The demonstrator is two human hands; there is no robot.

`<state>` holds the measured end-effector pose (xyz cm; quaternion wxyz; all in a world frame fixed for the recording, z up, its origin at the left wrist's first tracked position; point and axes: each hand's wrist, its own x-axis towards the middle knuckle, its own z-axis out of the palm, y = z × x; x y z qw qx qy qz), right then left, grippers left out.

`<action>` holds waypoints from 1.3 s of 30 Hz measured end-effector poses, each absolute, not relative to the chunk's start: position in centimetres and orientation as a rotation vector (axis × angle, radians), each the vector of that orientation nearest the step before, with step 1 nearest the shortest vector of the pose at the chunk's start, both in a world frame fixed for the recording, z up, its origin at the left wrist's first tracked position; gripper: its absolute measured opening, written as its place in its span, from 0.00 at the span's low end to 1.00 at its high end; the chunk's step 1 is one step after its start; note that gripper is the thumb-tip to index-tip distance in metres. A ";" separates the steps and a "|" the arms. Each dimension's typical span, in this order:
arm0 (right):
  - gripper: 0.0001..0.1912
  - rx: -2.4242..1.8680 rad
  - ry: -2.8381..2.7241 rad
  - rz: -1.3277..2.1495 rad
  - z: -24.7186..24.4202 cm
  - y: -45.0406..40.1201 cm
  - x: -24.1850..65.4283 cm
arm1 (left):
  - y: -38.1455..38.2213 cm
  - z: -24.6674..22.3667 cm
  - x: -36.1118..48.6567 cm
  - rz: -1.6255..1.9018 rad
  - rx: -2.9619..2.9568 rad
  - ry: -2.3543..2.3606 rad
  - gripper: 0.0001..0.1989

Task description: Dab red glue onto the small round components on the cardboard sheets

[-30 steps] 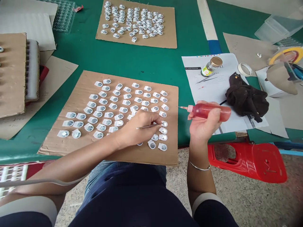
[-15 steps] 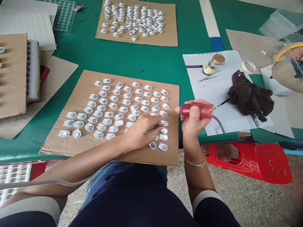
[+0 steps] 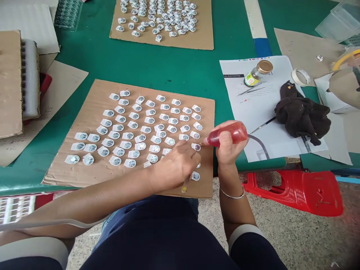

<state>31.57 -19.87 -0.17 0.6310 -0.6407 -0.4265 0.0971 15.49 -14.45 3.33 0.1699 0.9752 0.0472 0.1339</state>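
My right hand (image 3: 229, 148) is wrapped around a squeeze bottle of red liquid (image 3: 232, 134), tilted with its thin tip pointing left. The tip is at a small round silver disc piece (image 3: 196, 147) with a white tab, near the right edge of a cardboard sheet (image 3: 208, 187). I cannot tell whether it touches. Just left of that piece, my left hand (image 3: 182, 161) pinches a slender tool (image 3: 184, 188) whose rear end sticks out below the palm; its working end is hidden. Rows of similar disc pieces cover the sheet, some hidden under my left hand.
Another cardboard sheet (image 3: 168, 43) with many discs lies farther back. On white paper (image 3: 233, 90) are a gold-lidded jar (image 3: 254, 73), thin metal tools, a dark cloth (image 3: 303, 112) and a tape roll (image 3: 301, 77). Stacked cardboard (image 3: 9, 82) stands left, a red stool (image 3: 317, 193) right.
The bottle's tip has moved down to a lower disc in the right column, and the bottle is tilted more. My left hand has turned and shifted slightly right and down, swinging the tool's rear end downward.
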 end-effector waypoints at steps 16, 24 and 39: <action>0.11 -1.546 -1.171 0.127 0.7 -19.8 31.2 | -16.4 2.7 15.4 0.505 3.068 0.056 0.10; 0.14 -1.597 -1.199 0.080 0.6 -19.6 31.2 | -16.3 2.8 15.2 0.475 3.061 0.067 0.11; 0.13 -1.603 -1.171 -0.025 0.3 -19.5 31.4 | -16.1 2.7 15.3 0.491 3.054 0.065 0.12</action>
